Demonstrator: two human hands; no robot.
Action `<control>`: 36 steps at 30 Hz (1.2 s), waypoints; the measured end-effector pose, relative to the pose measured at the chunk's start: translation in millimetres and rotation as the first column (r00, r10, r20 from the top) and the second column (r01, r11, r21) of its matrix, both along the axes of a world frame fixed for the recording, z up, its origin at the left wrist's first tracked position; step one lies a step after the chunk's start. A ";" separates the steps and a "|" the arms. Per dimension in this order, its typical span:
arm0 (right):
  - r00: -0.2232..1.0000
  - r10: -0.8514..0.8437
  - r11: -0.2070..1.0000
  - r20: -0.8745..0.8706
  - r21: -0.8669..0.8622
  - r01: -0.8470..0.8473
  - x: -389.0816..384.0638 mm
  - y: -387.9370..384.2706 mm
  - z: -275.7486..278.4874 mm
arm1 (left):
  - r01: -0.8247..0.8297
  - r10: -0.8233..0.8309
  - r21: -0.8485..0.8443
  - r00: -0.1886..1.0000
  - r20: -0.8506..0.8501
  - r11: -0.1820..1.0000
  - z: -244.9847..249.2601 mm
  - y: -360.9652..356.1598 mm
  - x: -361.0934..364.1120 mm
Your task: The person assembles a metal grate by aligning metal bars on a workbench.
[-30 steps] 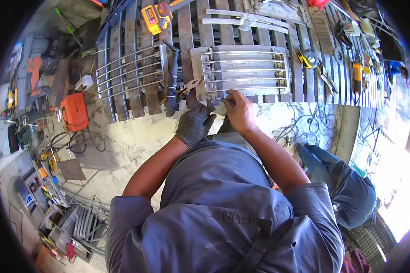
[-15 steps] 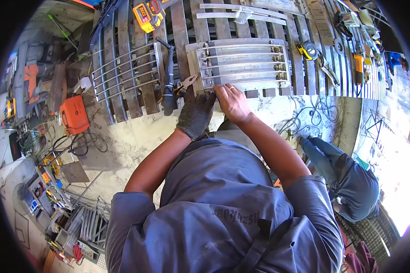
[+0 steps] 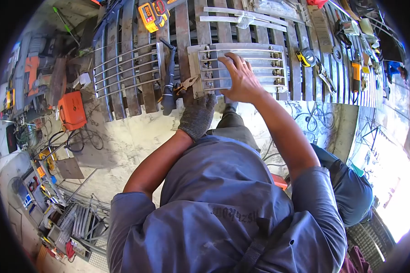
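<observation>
A metal panel with several parallel rods across it lies on the slatted bench. My bare right hand is over its left-middle part, fingers spread and thumb apart, with nothing in it. At the panel's lower left corner, my left hand wears a dark knitted glove. Its fingers look drawn together near the panel's front edge; what they hold, if anything, is hidden. Just left of the panel lie pliers with open jaws and a black-handled tool.
A rod grille lies on the bench's left part. A yellow battery tool, flat metal strips and a tape measure surround the panel. An orange case stands on the floor. Another person bends down at the right.
My right hand has moved up from the panel's lower left corner onto the rods, and its fingers have spread. The gloved left hand has drawn slightly down. The other person has shifted lower.
</observation>
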State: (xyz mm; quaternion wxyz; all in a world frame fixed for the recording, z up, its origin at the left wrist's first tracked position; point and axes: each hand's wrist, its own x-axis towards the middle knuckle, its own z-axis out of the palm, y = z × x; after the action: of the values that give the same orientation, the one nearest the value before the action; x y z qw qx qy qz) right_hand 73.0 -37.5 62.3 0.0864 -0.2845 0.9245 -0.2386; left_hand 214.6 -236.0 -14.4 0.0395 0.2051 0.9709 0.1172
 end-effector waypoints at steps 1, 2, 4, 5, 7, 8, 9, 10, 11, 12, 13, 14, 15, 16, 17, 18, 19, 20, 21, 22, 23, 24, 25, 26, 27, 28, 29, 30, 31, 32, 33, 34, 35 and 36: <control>0.997 0.052 0.997 0.051 0.046 -0.054 -10.6 0.0 -3.9 | 0.001 -0.001 0.009 1.000 -0.023 1.000 2.3 0.0 -1.0; 0.995 0.077 0.993 0.055 0.089 -0.082 -20.9 -1.8 -7.4 | -0.004 0.004 0.010 1.000 -0.018 1.000 5.0 -0.1 -0.8; 0.989 0.129 0.975 0.066 0.171 -0.139 -40.6 -9.9 -8.8 | -0.017 0.017 0.010 1.000 -0.007 1.000 14.1 0.1 -0.9; 0.974 0.156 0.959 0.163 0.211 -0.189 -49.9 -11.5 -8.2 | -0.026 0.026 -0.012 0.999 0.020 1.000 16.0 1.0 -0.6; 0.960 0.217 0.924 0.176 0.279 -0.260 -56.1 -17.0 -11.6 | -0.045 0.049 -0.054 0.996 0.074 0.997 19.9 4.4 -0.3; 0.951 0.246 0.903 0.186 0.314 -0.294 -56.2 -18.9 -13.5 | -0.051 0.056 -0.064 0.996 0.075 0.997 22.0 6.3 1.3; 0.942 0.268 0.874 0.200 0.362 -0.325 -54.3 -20.4 -13.0 | -0.057 0.062 -0.073 0.995 0.077 0.996 28.1 8.0 1.6; 0.942 0.269 0.866 0.201 0.379 -0.328 -52.4 -21.3 -11.7 | -0.063 0.069 -0.083 0.995 0.075 0.995 32.5 9.4 1.1; 0.942 0.270 0.857 0.200 0.396 -0.330 -51.4 -22.2 -9.9 | -0.070 0.075 -0.060 0.994 0.081 0.996 31.9 10.0 0.5; 0.942 0.273 0.848 0.198 0.412 -0.332 -51.5 -23.2 -8.8 | -0.078 0.081 -0.038 0.993 0.087 0.996 28.4 9.7 0.5; 0.940 0.279 0.845 0.197 0.415 -0.338 -50.9 -23.5 -9.7 | -0.086 0.087 -0.016 0.992 0.096 0.996 23.5 9.3 2.7; 0.940 0.280 0.841 0.196 0.421 -0.339 -50.2 -24.5 -10.7 | -0.071 0.071 0.001 0.995 0.064 0.997 14.8 8.4 4.4; 0.940 0.280 0.839 0.194 0.427 -0.338 -49.3 -26.6 -10.3 | -0.054 0.054 0.016 0.998 0.031 0.998 11.5 7.2 3.3; 0.941 0.279 0.837 0.192 0.432 -0.336 -49.3 -28.6 -9.9 | -0.060 0.060 0.032 0.998 0.009 0.998 8.8 6.4 4.3; 0.942 0.277 0.838 0.189 0.432 -0.333 -49.9 -30.2 -9.6 | -0.065 0.066 0.049 0.998 -0.012 0.997 5.6 5.6 5.4; 0.943 0.273 0.840 0.188 0.432 -0.329 -49.4 -31.3 -8.7 | -0.092 0.093 0.069 0.995 -0.019 0.993 16.6 6.7 5.3; 0.945 0.266 0.842 0.191 0.432 -0.324 -47.4 -31.6 -8.1 | -0.115 0.118 0.091 0.993 -0.022 0.989 24.2 7.8 6.9; 0.944 0.267 0.843 0.193 0.428 -0.326 -45.8 -31.6 -7.8 | -0.153 0.141 0.134 0.985 0.098 0.979 20.4 7.9 7.7; 0.944 0.268 0.844 0.192 0.426 -0.326 -45.8 -31.7 -7.6 | -0.195 0.157 0.173 0.964 0.214 0.965 13.9 7.8 5.1; 0.944 0.269 0.845 0.190 0.424 -0.327 -46.8 -31.7 -7.4 | -0.241 0.165 0.208 0.931 0.327 0.948 7.7 7.6 3.7; 0.943 0.273 0.845 0.190 0.422 -0.330 -47.4 -31.4 -7.4 | -0.217 0.167 0.201 0.956 0.242 0.955 2.0 7.4 5.2; 0.942 0.276 0.845 0.191 0.419 -0.333 -47.5 -31.1 -7.6 | -0.194 0.165 0.190 0.974 0.156 0.962 0.0 7.0 6.2; 0.941 0.279 0.845 0.192 0.416 -0.335 -47.5 -31.3 -7.9 | -0.171 0.161 0.177 0.985 0.069 0.969 -1.9 6.3 7.1; 0.942 0.284 0.849 0.178 0.409 -0.333 -46.8 -31.5 -8.8 | -0.166 0.156 0.178 0.985 0.067 0.970 -4.3 5.3 5.9; 0.944 0.288 0.853 0.165 0.403 -0.330 -45.4 -31.6 -9.0 | -0.161 0.151 0.180 0.986 0.065 0.970 -6.1 4.5 2.7; 0.945 0.291 0.857 0.152 0.397 -0.328 -44.4 -31.7 -9.4 | -0.146 0.141 0.161 0.989 0.044 0.976 -7.5 3.5 1.9; 0.944 0.286 0.851 0.163 0.410 -0.329 -44.1 -33.2 -10.2 | -0.132 0.130 0.141 0.991 0.023 0.981 -8.9 2.4 1.0; 0.944 0.280 0.845 0.174 0.422 -0.328 -43.4 -36.4 -8.0 | -0.109 0.111 0.098 0.994 -0.018 0.989 -10.2 1.2 0.9; 0.944 0.271 0.839 0.187 0.435 -0.327 -42.5 -38.6 -6.2 | -0.085 0.088 0.054 0.995 -0.056 0.995 -9.2 0.2 0.3; 0.943 0.275 0.839 0.188 0.431 -0.331 -41.8 -39.1 -5.6 | -0.089 0.086 0.116 0.996 0.031 0.989 -12.7 -0.5 0.1; 0.942 0.278 0.839 0.189 0.429 -0.334 -41.8 -39.2 -6.0 | -0.098 0.077 0.176 0.990 0.119 0.979 -18.5 -1.4 -0.3; 0.941 0.282 0.839 0.188 0.428 -0.336 -42.7 -38.8 -5.9 | -0.111 0.063 0.235 0.977 0.203 0.965 -24.0 -2.4 -1.3; 0.944 0.282 0.841 0.174 0.429 -0.330 -42.9 -37.9 -5.9 | -0.103 0.065 0.231 0.983 0.170 0.967 -29.5 -3.1 -1.1; 0.945 0.282 0.842 0.162 0.430 -0.325 -41.2 -37.0 -5.8 | -0.097 0.067 0.227 0.988 0.138 0.969 -25.9 -2.3 -0.5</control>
State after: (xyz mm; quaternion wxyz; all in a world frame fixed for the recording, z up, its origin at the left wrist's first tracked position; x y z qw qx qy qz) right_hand 31.7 -74.6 56.5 0.2295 -0.3882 0.8925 -0.0139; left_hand 214.1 -238.3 -40.3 0.0732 0.1598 0.9535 0.2449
